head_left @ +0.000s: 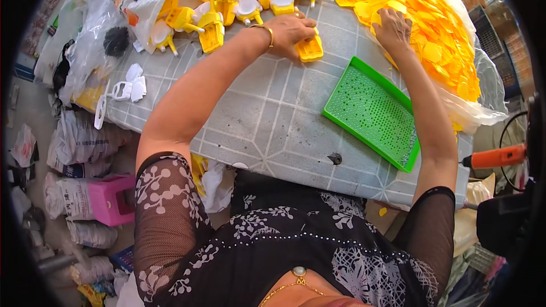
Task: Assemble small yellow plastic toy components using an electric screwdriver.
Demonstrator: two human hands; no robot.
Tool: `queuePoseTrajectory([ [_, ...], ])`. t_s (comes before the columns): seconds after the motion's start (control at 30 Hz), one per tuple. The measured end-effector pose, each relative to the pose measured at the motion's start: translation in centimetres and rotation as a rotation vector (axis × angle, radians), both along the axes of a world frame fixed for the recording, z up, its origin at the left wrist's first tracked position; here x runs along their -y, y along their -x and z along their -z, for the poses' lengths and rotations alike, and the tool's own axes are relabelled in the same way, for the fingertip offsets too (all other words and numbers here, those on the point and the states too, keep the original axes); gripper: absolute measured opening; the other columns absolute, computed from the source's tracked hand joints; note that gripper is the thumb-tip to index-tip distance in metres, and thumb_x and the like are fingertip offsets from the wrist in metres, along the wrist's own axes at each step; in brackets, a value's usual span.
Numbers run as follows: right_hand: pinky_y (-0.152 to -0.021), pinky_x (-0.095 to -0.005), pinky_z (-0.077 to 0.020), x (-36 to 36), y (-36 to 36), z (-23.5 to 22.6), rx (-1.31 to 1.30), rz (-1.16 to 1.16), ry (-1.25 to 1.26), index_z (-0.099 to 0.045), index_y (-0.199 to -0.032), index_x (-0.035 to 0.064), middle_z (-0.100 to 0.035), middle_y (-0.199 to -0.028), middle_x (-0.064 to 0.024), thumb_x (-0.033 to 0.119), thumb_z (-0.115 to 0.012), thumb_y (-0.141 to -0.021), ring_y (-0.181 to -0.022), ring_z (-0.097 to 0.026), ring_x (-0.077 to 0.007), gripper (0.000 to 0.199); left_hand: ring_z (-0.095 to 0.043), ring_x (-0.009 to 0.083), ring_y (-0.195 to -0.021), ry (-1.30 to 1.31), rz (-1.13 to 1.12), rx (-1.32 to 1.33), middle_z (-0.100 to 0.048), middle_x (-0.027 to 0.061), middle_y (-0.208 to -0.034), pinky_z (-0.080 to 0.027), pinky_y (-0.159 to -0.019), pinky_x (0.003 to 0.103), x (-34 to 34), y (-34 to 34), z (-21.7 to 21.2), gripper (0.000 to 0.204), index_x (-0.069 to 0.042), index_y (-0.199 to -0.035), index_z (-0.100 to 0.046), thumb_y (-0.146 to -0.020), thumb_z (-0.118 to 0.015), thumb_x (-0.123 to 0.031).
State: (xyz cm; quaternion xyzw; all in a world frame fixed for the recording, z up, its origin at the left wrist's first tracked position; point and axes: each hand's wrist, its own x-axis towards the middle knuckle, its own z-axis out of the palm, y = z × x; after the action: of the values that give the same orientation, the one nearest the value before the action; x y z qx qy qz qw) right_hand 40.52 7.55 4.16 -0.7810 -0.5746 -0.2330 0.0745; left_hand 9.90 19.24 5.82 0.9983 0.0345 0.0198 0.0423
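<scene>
My left hand (289, 33) rests on a small yellow plastic part (310, 50) on the grey patterned table (267, 119), fingers curled over it. A gold bracelet circles that wrist. My right hand (392, 29) lies flat on a large heap of flat yellow plastic pieces (438, 40) at the table's right, fingers spread into the pile. Between my forearms sits a green perforated tray (372, 111), tilted diagonally.
Several assembled yellow-and-white plastic toys (239, 0) lie at the far side. White plastic pieces (128, 88) sit near the left edge, beside plastic bags (96, 34). A pink stool (111, 199) and sacks stand on the floor left. An orange-handled tool (495, 156) pokes in at right.
</scene>
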Motion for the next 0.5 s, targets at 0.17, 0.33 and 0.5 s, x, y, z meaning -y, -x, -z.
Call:
queuePoseTrajectory([
  [0.17, -0.093, -0.0443, -0.0491, 1.2, 0.5, -0.4, -0.289, -0.295, -0.239, -0.068, -0.114, 0.0118, -0.072, -0.112, -0.0161, 0.025, -0.065, -0.095, -0.106, -0.068, -0.0329, 0.023, -0.062, 0.0322, -0.107, -0.028, 0.015, 0.146, -0.061, 0.0102, -0.110, -0.048, -0.090, 0.042, 3.4, -0.7, 0.9, 0.058, -0.009, -0.108, -0.061, -0.067, -0.085, -0.041],
  [0.33, -0.090, -0.0315, -0.0518, 4.1, 6.6, -5.0, -1.100, -0.466, 0.182, -0.066, -0.124, 0.0049, -0.071, -0.106, -0.0061, 0.021, -0.060, -0.101, -0.097, -0.064, -0.0148, 0.028, -0.062, 0.0331, -0.104, 0.035, -0.115, 0.211, -0.059, 0.0132, -0.106, -0.050, -0.089, 0.044, 5.9, 1.7, 2.7, 0.064, -0.009, -0.120, -0.058, -0.069, -0.084, -0.037],
  [0.5, -0.095, -0.0358, -0.0509, 4.3, 12.9, -4.4, -0.888, -0.853, 0.569, -0.069, -0.119, 0.0040, -0.072, -0.111, -0.0117, 0.020, -0.064, -0.095, -0.105, -0.066, -0.0219, 0.029, -0.060, 0.0355, -0.103, 0.149, -0.226, 0.351, -0.057, 0.0138, -0.107, -0.050, -0.090, 0.044, 9.4, 6.5, 3.5, 0.063, -0.008, -0.120, -0.060, -0.070, -0.085, -0.037],
])
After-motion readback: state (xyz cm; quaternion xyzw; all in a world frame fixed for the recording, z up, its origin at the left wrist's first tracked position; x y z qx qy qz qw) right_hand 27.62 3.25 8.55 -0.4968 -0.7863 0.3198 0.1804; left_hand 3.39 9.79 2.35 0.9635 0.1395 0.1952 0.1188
